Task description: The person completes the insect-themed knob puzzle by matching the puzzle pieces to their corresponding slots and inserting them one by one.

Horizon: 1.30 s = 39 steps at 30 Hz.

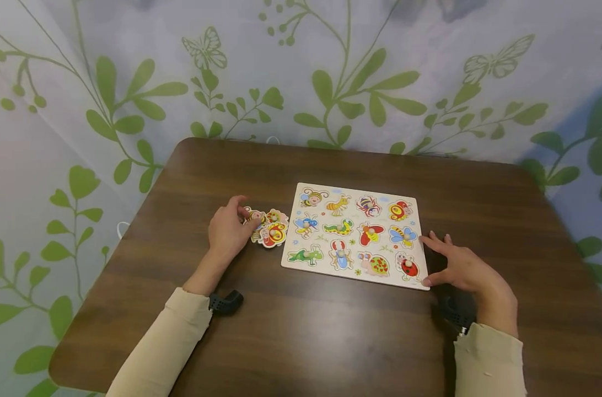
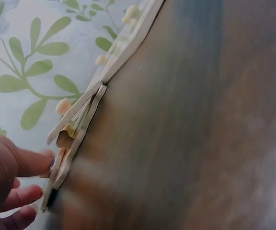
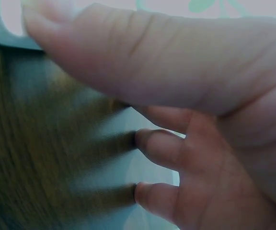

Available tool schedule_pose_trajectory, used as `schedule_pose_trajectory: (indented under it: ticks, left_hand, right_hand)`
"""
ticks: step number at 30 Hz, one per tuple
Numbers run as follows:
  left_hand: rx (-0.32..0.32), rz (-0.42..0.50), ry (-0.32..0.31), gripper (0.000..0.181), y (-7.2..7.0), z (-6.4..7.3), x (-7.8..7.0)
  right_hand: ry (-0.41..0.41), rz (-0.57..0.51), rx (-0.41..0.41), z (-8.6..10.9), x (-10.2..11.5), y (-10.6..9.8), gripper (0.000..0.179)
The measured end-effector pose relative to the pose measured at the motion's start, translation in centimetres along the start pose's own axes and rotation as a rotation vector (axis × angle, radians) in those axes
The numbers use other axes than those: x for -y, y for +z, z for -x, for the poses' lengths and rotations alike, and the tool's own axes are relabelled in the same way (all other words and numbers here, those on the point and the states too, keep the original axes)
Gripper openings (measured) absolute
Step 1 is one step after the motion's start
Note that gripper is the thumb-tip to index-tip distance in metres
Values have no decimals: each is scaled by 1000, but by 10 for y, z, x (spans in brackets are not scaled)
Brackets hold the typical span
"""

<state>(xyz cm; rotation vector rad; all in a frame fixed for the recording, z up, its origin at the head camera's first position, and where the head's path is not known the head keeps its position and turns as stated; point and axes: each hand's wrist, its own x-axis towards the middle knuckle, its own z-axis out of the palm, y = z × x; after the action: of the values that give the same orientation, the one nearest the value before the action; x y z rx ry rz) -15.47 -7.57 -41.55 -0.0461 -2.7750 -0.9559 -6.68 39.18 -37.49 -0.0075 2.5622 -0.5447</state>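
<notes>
Your puzzle board (image 1: 353,275) lies flat on the dark wood worktop (image 1: 331,325), roughly midway btwn the far-L and far-R corners, its long sides running approx. parallel w/ the far edge. Insect pieces sit in it, 3 rows of 4, e.g. the green caterpillar (image 1: 338,226) in the mid row and the red ladybird (image 1: 408,268) at the near-R corner; several show small round knobs.

Your L hand (image 1: 227,227) is at the loose pile (image 1: 271,230) just beside the board's L edge, thumb and forefinger at the striped bee piece (image 1: 259,216). Can't tell if they pinch it; the other fingers are bent. Pile pcs overlap, & the L wrist view has an upper one tilted. Can't tell if the pile touches the board.

Your R hand (image 1: 463,268) has thumb & fingers spread: thumb on the board's near-R corner, a fingertip by its R edge.

You've cream sleeves (image 1: 162,342) on both arms, w/ a black wrist device (image 1: 226,303) at the L cuff. Leaf-print backdrop (image 1: 281,71) stands behind the worktop's far edge.
</notes>
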Motion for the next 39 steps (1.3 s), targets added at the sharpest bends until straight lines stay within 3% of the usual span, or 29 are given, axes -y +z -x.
schedule_pose_trajectory:
  ticks: [3,11,17,27,31,39]
  left_hand:
    - [23,-54,-7,48,2,-2,1]
    - [13,-25,38,45,8,-14,9]
    - [33,68,98,49,8,-24,16]
    - [124,279,38,62,8,-32,32]
    - [150,320,37,61,8,-33,35]
    - [95,367,34,61,8,-35,33]
  right_hand:
    - [-5,-15,1,0,0,0,116]
    - [11,-7,4,0,1,0,117]
    - [23,-11,13,-2,0,2,117]
    - [45,-17,17,-2,-2,0,118]
    - [36,-19,9,-2,-2,0,118]
    - [32,-22,15,-3,-2,0,118]
